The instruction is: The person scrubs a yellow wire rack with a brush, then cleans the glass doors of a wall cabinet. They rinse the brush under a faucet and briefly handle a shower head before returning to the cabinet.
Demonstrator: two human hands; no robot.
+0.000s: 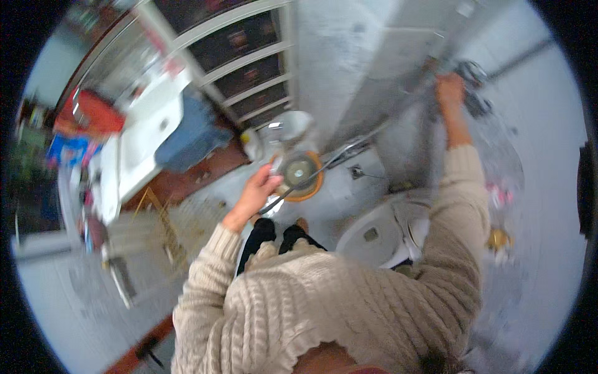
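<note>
My left hand (258,189) is closed around a small pale object (276,167), blurred and partly hidden by the fingers. Just below it, a dark grey flexible hose (322,172) runs up to the right across an orange-rimmed round basin (319,180). Out at the upper right, my right hand (451,89) is raised at the wall beside a chrome tap-like fixture (472,72). Its fingers are curled, but blur hides what they touch. The basin is on the floor ahead of my feet, its middle greyish.
A toilet with its lid down (373,233) stands at my right. On the left is a white washbasin (145,135) with a blue cloth (191,135) over its edge. A shelf-like rack (252,61) stands ahead. A floor drain (357,171) lies right of the basin.
</note>
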